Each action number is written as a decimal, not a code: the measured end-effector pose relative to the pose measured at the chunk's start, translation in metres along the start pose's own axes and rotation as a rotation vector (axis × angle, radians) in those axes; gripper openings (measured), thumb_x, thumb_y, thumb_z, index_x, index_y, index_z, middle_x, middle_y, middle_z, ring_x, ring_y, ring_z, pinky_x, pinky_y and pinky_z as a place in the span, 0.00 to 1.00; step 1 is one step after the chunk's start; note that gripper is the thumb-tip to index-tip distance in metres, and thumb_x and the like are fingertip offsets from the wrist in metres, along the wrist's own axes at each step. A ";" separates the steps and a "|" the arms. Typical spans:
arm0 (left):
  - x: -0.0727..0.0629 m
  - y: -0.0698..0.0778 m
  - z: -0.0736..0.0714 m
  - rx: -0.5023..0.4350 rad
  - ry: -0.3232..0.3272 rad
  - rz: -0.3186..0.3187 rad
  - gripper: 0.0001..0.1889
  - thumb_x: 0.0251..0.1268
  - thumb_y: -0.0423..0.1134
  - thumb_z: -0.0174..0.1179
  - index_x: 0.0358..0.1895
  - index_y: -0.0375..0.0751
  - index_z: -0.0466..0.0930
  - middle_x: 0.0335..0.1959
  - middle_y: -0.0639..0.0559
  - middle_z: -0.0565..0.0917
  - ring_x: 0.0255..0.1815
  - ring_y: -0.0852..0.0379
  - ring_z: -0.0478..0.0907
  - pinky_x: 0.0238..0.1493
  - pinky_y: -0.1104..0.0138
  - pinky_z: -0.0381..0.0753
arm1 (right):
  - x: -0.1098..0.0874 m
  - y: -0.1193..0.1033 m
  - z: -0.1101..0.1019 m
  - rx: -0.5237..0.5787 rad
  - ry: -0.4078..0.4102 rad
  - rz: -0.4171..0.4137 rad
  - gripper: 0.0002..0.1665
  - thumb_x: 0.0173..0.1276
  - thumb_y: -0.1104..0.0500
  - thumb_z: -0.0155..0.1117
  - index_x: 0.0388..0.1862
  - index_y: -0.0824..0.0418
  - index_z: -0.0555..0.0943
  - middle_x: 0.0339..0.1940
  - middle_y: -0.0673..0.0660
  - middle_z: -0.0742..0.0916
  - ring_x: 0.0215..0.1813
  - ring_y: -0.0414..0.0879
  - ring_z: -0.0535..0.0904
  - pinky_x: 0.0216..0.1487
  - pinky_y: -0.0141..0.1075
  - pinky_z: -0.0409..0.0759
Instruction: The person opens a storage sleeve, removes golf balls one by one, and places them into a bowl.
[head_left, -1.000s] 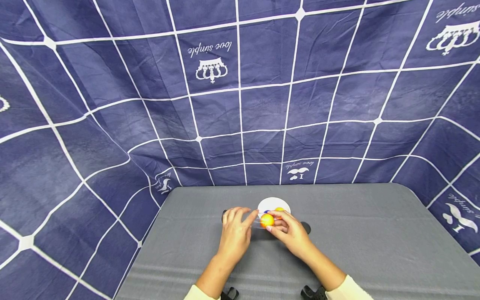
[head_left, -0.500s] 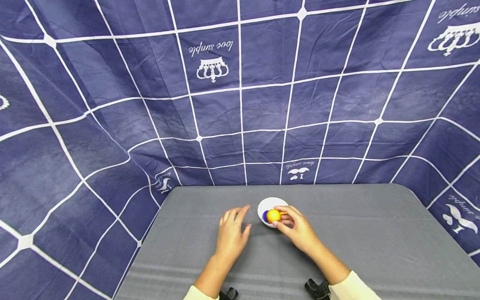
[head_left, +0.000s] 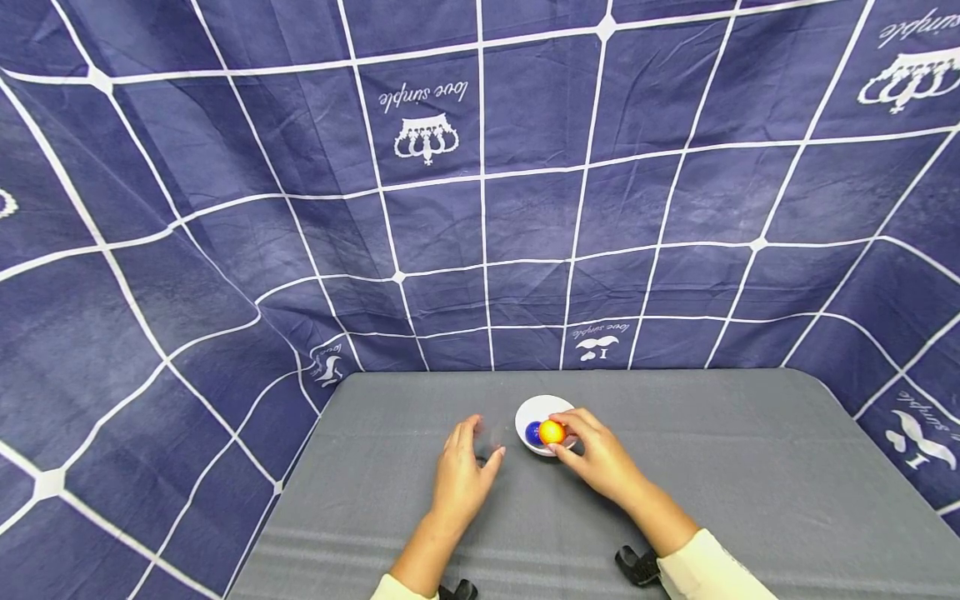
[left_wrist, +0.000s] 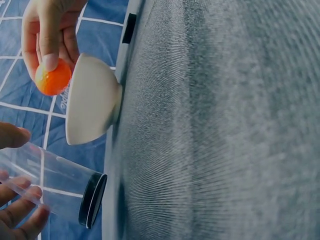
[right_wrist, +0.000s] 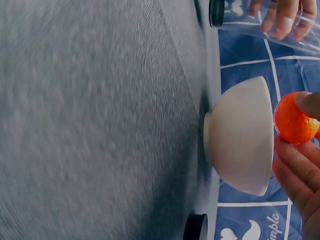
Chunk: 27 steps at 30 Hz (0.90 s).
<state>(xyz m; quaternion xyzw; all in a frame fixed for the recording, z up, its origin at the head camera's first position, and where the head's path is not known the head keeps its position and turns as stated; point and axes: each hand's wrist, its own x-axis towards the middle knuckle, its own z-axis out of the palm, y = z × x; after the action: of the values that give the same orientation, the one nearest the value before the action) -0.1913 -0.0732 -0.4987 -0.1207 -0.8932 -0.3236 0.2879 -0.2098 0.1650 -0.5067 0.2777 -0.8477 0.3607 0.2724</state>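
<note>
Between right thumb and fingers, my right hand (head_left: pixel 596 458) pinches an orange golf ball (right_wrist: pixel 295 117). It is just above the rim of a white bowl (right_wrist: pixel 242 137). Inside the bowl lies a blue ball (head_left: pixel 533 432); fingers hide the bowl's right part in the head view. To the left of the bowl, my left hand (head_left: pixel 457 475) grips a clear plastic tube (left_wrist: pixel 55 180) with a black end cap (left_wrist: pixel 93 200). The tube stands nearly upright, slightly tilted, its capped end down close to the table. Nothing shows inside its clear wall.
A flat black disc (right_wrist: pixel 196 227) lies on the grey table (head_left: pixel 750 467) to the bowl's right, hidden by the right hand in the head view. A blue cloth (head_left: pixel 525 225) with white lines hangs behind the table and on both sides.
The right hand has carried the orange golf ball right, from the tube to over the bowl. The left hand has turned the tube from sideways to nearly upright. Another orange ball seen earlier in the bowl is hidden.
</note>
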 end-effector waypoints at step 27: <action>0.006 -0.004 0.010 -0.195 -0.008 -0.173 0.29 0.54 0.37 0.75 0.58 0.34 0.74 0.47 0.46 0.85 0.50 0.49 0.84 0.52 0.56 0.84 | 0.009 0.005 -0.005 -0.190 -0.267 -0.024 0.14 0.63 0.61 0.72 0.48 0.60 0.86 0.43 0.51 0.86 0.42 0.43 0.83 0.48 0.43 0.83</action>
<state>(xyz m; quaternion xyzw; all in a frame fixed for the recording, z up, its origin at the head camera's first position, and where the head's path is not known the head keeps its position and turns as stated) -0.2016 -0.0696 -0.5035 -0.0718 -0.8658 -0.4320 0.2423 -0.2181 0.1692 -0.4997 0.3060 -0.9034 0.2356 0.1865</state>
